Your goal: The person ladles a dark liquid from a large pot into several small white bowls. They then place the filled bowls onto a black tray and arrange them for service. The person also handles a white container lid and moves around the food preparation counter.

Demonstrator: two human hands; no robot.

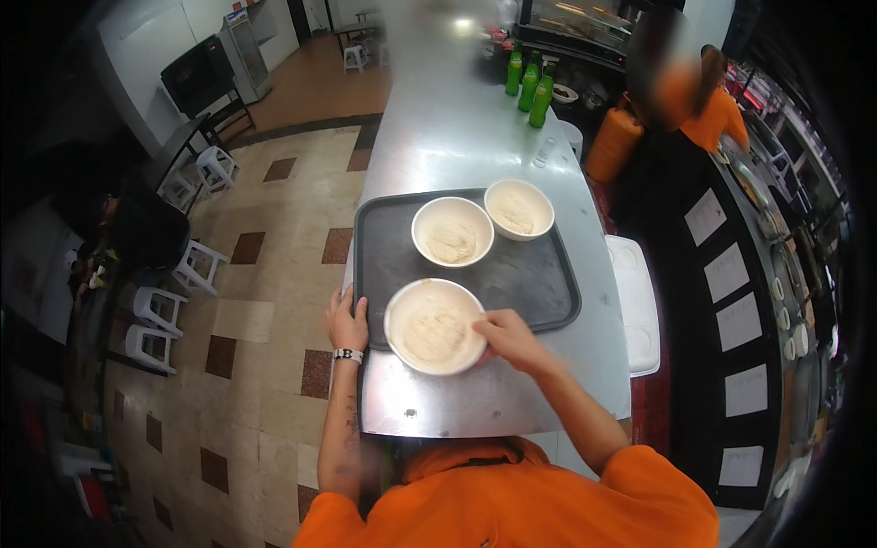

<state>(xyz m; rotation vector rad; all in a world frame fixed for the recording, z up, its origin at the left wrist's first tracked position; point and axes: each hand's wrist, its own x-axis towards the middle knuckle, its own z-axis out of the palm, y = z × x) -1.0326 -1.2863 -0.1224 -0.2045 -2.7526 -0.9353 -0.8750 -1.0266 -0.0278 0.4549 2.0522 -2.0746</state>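
In my right hand is the right rim of a white bowl, pinched between thumb and fingers. Pale, beige food, too blurred to name, fills its bottom. The bowl hangs over the near edge of a dark grey tray on the metal counter. At the tray's left edge, my left hand grips the rim, thumb toward the tray and fingers along its outer side. A second white bowl and a third white bowl rest toward the far side of the tray, with similar pale contents.
Several green bottles and a clear glass stand farther up the counter. A white lidded container is beside its right edge. Beyond, a person in orange is near an orange gas cylinder. White stools stand at left.
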